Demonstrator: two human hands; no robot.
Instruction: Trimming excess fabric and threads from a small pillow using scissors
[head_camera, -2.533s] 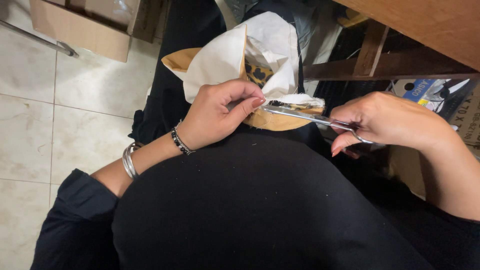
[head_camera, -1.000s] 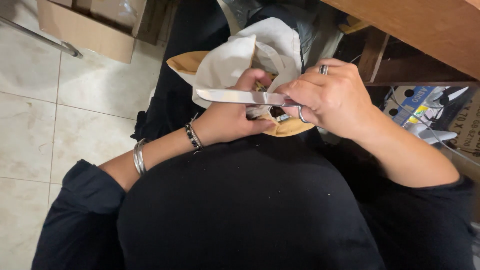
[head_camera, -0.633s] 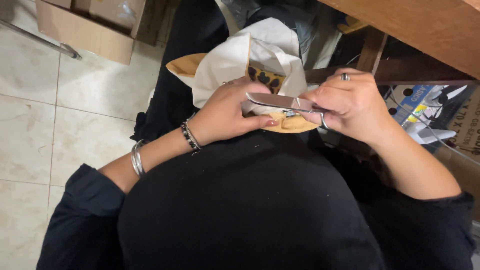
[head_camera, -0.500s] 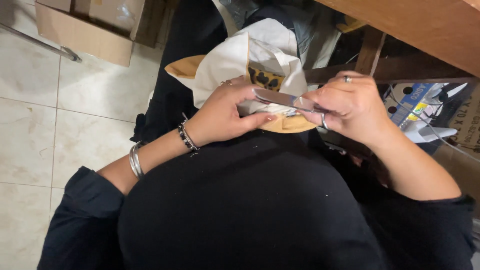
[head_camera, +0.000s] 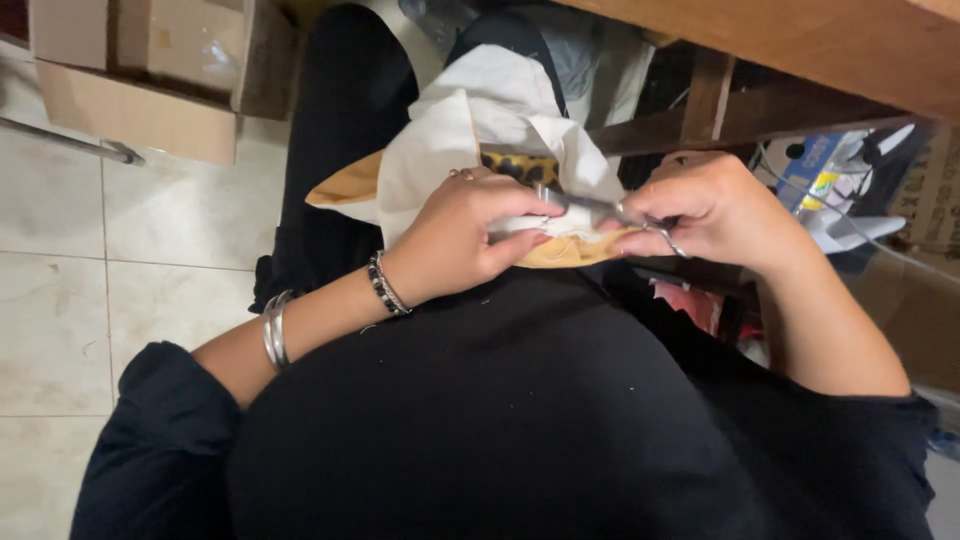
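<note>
Pale tiled floor (head_camera: 90, 310) spreads to my left, beyond my lap in black clothing. Brown cardboard boxes (head_camera: 140, 70) sit on it at top left, a metal bar (head_camera: 75, 142) just in front of them. Wooden table underside (head_camera: 800, 45) and its dark crossbars (head_camera: 700, 115) run across the top right; cables and small packets lie in the shadow below, too jumbled to sort out.

Cream cloth (head_camera: 470, 130) is bunched on my thighs, with a tan layer (head_camera: 350, 185) under it and a leopard-print patch (head_camera: 520, 168) showing between the folds.

My left hand (head_camera: 460, 235) lies palm-down on the cloth, wrist bent inward, fingers curled and pinching a fold of cream fabric between thumb and forefinger. Ring on one finger, a beaded bracelet (head_camera: 385, 285) at the wrist, silver bangles (head_camera: 275, 328) further up the forearm.

My right hand (head_camera: 715, 210) comes in from the right, knuckles up, fingers closed through the loops of metal scissors (head_camera: 610, 208). Blades point left toward my left thumb, meeting the pinched fold; whether they are parted or closed I cannot tell, the tips are hidden.

Boxes: one at the top shows a clear plastic covering; contents unreadable.
</note>
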